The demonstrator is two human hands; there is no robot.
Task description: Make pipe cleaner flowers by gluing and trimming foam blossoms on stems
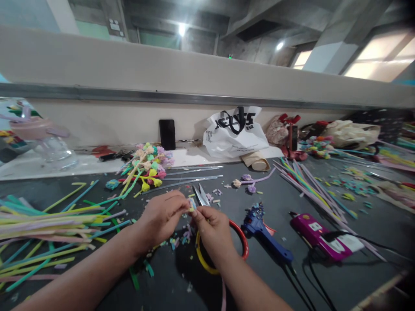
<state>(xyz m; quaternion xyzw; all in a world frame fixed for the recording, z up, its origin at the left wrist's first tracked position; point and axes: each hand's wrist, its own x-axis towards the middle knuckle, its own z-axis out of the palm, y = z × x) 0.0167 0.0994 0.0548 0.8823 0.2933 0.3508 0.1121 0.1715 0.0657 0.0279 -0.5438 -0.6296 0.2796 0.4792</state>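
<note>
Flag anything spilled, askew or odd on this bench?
Small cut straw bits lie scattered on the dark table around both hands, left hand and right hand. Scissors lie open beside them. Nothing looks damaged.

Straws (48,224) left on table (324,285). Flowers (147,166) behind hands. Scissors (201,196) just behind hands. Glue gun (264,231) right; charger (324,237) further right. Bag (235,131), phone (167,134) against wall.

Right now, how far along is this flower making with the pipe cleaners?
Done: a bunch of finished pastel flowers lies behind the hands, and one purple sprig to the right. In hand: the left hand and right hand pinch one small pastel piece between them. Left: a big pile of uncut pipe cleaners.
</note>
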